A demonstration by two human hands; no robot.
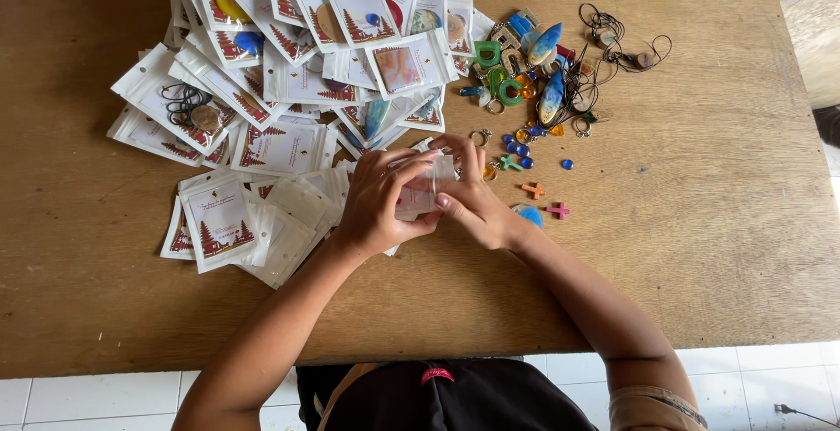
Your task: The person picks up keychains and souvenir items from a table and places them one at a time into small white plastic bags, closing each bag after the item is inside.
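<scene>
A wooden table (700, 221) carries a spread heap of white packets (289, 72), with loose coloured pendants (534, 72) to their right. Left hand (381, 203) and right hand (477, 199), close together, both pinch one small clear pouch (420, 195) above the table's middle.

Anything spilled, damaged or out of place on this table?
Nothing damaged. The packets lie in a loose, overlapping heap, and beads and charms are scattered beside both hands, which hold a small clear bag.

Small craft packing workshop: wooden table (717, 221) heaped with printed pouches (289, 72), loose resin pendants (534, 72), tiled floor (770, 370).
</scene>
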